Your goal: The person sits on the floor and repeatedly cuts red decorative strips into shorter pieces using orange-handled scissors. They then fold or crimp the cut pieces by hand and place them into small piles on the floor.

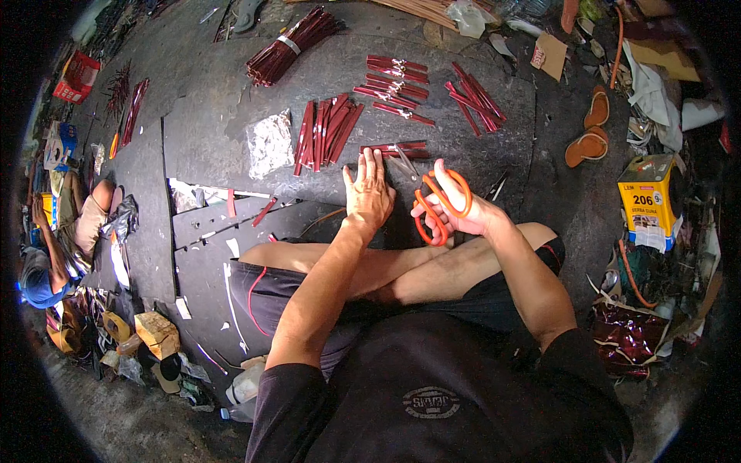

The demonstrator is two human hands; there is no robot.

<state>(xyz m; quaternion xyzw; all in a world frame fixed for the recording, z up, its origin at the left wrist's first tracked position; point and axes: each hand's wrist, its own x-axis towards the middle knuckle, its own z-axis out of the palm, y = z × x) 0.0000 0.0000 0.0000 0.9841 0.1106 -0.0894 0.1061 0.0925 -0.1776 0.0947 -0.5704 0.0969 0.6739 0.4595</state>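
Observation:
My left hand [369, 189] lies flat with its fingers stretched out, the tips pressing on a short dark red shiny strip piece [405, 150] on the dark floor sheet. In my right hand [475, 216] is a pair of scissors [468, 191] with orange handles; the blades point toward the strip, close to my left fingertips. Beyond my hands lie red strip pieces with silvery ties [397, 83] in a column. A loose group of red strips [328, 133] is to their left, and another small pile [476, 99] to their right.
Farther off lies a thick banded bundle of red strips [292, 48]. A crumpled clear-silver wrapper [270, 145] is left of the strips. Orange-brown sandals [588, 147] and a yellow can [648, 197] stand at right. Another person [58, 266] sits at far left among clutter.

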